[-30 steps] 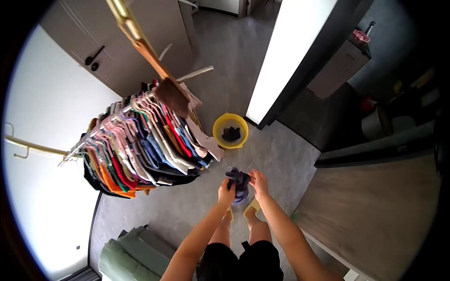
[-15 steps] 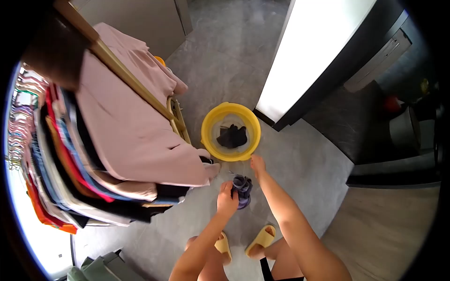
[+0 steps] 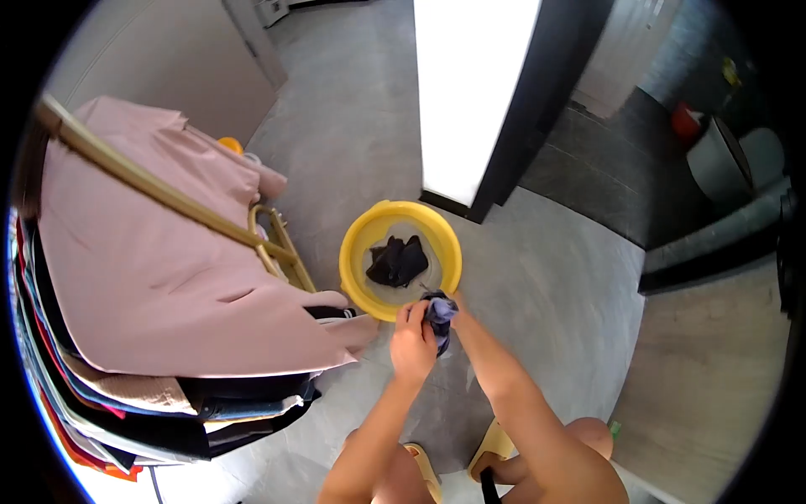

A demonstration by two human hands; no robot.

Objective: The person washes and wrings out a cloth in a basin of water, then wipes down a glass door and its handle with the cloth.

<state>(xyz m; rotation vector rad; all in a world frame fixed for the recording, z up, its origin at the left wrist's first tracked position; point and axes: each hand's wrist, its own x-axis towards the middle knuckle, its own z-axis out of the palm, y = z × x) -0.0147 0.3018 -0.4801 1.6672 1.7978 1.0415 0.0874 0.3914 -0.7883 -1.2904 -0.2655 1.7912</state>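
Observation:
My left hand (image 3: 414, 340) is closed around a bunched dark purple-grey cloth item (image 3: 441, 312), probably a small garment. The cloth hangs over the near rim of a yellow basin (image 3: 349, 281). My right hand (image 3: 460, 307) is at the basin's near right rim and appears to grip it; the cloth partly hides its fingers. Inside the basin, black cloth pieces (image 3: 396, 262) lie crumpled on the pale bottom.
To the left stands a gold-coloured clothes rack (image 3: 168, 197) with a pink garment (image 3: 168, 277) and several others. A white pillar (image 3: 470, 92) with a dark base edge rises beyond the basin. Yellow slippers (image 3: 494, 445) are on my feet on the grey floor (image 3: 554, 336).
My left hand has carried the purple-grey cloth forward to the basin's rim. The basin sits nearer to me, and the black cloth in it looks more spread. The view has shifted.

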